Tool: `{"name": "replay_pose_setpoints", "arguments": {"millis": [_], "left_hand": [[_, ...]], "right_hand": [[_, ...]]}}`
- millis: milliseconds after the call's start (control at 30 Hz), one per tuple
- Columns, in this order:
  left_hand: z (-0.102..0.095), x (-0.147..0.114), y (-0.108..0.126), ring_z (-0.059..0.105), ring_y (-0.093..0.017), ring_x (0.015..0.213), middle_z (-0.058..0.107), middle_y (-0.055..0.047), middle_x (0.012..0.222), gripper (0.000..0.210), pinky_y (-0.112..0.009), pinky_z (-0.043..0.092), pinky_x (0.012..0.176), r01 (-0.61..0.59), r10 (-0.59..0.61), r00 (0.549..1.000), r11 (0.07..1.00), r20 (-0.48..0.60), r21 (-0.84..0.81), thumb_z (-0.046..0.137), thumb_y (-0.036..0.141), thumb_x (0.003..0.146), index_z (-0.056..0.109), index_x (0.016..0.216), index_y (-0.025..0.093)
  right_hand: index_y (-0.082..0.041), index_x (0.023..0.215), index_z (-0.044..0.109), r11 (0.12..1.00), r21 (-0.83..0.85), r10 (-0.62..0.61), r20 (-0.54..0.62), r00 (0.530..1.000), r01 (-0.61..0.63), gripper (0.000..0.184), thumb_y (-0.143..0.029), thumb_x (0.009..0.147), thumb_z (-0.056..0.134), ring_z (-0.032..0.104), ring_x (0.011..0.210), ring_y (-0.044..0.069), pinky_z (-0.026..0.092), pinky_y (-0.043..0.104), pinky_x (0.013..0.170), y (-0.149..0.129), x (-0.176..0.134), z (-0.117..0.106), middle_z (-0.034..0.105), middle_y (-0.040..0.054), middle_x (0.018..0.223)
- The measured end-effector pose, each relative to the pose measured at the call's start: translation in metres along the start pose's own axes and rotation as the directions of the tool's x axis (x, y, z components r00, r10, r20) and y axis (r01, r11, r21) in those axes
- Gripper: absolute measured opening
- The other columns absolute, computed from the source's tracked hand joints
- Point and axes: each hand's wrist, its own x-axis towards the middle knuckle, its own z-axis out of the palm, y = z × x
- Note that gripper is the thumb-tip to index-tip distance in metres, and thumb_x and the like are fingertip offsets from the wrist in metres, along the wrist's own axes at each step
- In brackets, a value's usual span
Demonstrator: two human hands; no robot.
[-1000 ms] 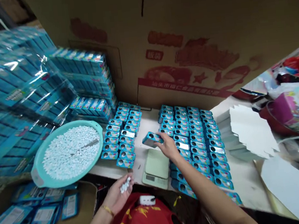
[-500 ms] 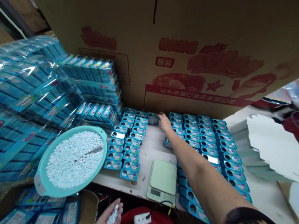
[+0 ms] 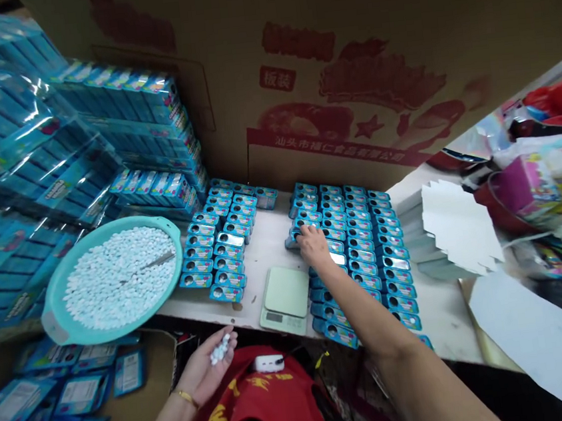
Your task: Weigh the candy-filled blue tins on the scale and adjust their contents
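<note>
Blue boxes stand in close rows on the white table, and the right hand is over the left-hand row of the right block, bent fingers on one box, though I can't tell whether they pinch it or merely touch it. Palm up and loosely cupped before the table's edge, the left hand cradles some white pellets, with more heaped in a turquoise basin and a scale just beside the right block.
</note>
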Motion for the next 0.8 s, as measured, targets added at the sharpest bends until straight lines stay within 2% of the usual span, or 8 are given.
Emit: {"name": "replay_pose_setpoints", "arguments": {"millis": [133, 233, 333, 400, 467, 533, 667, 800], "left_hand": [[0.012, -0.006, -0.007, 0.064, -0.015, 0.069, 0.065, -0.012, 0.077, 0.014, -0.022, 0.055, 0.062, 0.052, -0.049, 0.998, 0.997, 0.049, -0.05, 0.049, 0.005, 0.078, 0.059, 0.088, 0.005], [0.023, -0.008, -0.011, 0.064, -0.017, 0.075, 0.065, -0.013, 0.079, 0.012, -0.025, 0.055, 0.067, 0.102, -0.096, 0.991, 0.992, 0.095, -0.067, 0.049, 0.005, 0.078, 0.059, 0.083, 0.005], [0.033, -0.007, -0.012, 0.064, -0.019, 0.081, 0.065, -0.015, 0.083, 0.012, -0.026, 0.054, 0.072, 0.126, -0.113, 0.981, 0.989, 0.155, -0.073, 0.048, 0.006, 0.078, 0.059, 0.083, 0.004], [0.038, -0.005, -0.011, 0.063, -0.019, 0.083, 0.065, -0.015, 0.085, 0.013, -0.028, 0.053, 0.074, 0.132, -0.118, 0.975, 0.989, 0.191, -0.064, 0.048, 0.007, 0.078, 0.059, 0.086, 0.004], [0.04, -0.004, -0.011, 0.063, -0.019, 0.083, 0.065, -0.014, 0.085, 0.015, -0.029, 0.052, 0.075, 0.134, -0.123, 0.969, 0.99, 0.212, -0.038, 0.048, 0.008, 0.079, 0.059, 0.089, 0.005], [0.039, -0.003, -0.012, 0.063, -0.019, 0.083, 0.066, -0.014, 0.085, 0.017, -0.029, 0.052, 0.074, 0.139, -0.131, 0.963, 0.99, 0.235, -0.017, 0.046, 0.01, 0.081, 0.059, 0.09, 0.005], [0.029, -0.002, -0.019, 0.063, -0.013, 0.07, 0.065, -0.009, 0.078, 0.02, -0.024, 0.052, 0.065, 0.179, -0.165, 0.95, 0.983, 0.266, -0.031, 0.042, 0.016, 0.085, 0.059, 0.089, 0.008], [0.017, -0.007, -0.024, 0.061, -0.011, 0.061, 0.063, -0.005, 0.066, 0.021, -0.023, 0.051, 0.064, 0.23, -0.218, 0.943, 0.973, 0.253, -0.019, 0.04, 0.021, 0.086, 0.058, 0.087, 0.009]], "right_hand": [[-0.018, 0.076, 0.06, 0.975, -0.03, -0.219, -0.038, 0.975, 0.218, 0.017, -0.011, 0.078, 0.044, 0.039, 0.081, 0.021, 0.028, 0.035, 0.068, -0.024, -0.041, -0.032, 0.051, 0.0081, 0.087], [-0.017, 0.074, 0.058, 0.937, 0.02, -0.348, 0.015, 0.937, 0.348, 0.013, -0.009, 0.074, 0.047, 0.039, 0.079, 0.021, 0.028, 0.036, 0.067, -0.047, -0.07, -0.045, 0.051, 0.0082, 0.085], [-0.017, 0.073, 0.059, 0.923, 0.092, -0.381, 0.077, 0.921, 0.374, 0.013, -0.009, 0.074, 0.048, 0.04, 0.079, 0.021, 0.029, 0.036, 0.067, -0.065, -0.086, -0.041, 0.051, 0.0092, 0.085], [-0.016, 0.075, 0.059, 0.933, 0.125, -0.349, 0.097, 0.932, 0.337, 0.016, -0.009, 0.076, 0.045, 0.041, 0.079, 0.022, 0.03, 0.036, 0.068, -0.073, -0.095, -0.037, 0.052, 0.0101, 0.086], [-0.015, 0.081, 0.06, 0.945, 0.165, -0.298, 0.09, 0.95, 0.281, 0.019, -0.01, 0.081, 0.042, 0.042, 0.08, 0.022, 0.031, 0.036, 0.068, -0.084, -0.105, -0.037, 0.053, 0.0109, 0.087], [-0.015, 0.092, 0.059, 0.924, 0.26, -0.306, 0.059, 0.95, 0.282, 0.021, -0.015, 0.085, 0.039, 0.043, 0.082, 0.021, 0.033, 0.035, 0.069, -0.101, -0.117, -0.041, 0.053, 0.0115, 0.091], [-0.014, 0.111, 0.049, 0.784, 0.467, -0.47, 0.019, 0.882, 0.408, 0.027, -0.02, 0.086, 0.042, 0.044, 0.088, 0.02, 0.037, 0.032, 0.073, -0.144, -0.137, -0.046, 0.052, 0.0108, 0.102], [-0.014, 0.099, 0.053, 0.717, 0.511, -0.587, 0.075, 0.806, 0.474, 0.018, -0.016, 0.083, 0.045, 0.044, 0.088, 0.019, 0.039, 0.03, 0.072, -0.163, -0.14, -0.041, 0.054, 0.0071, 0.095]]}}
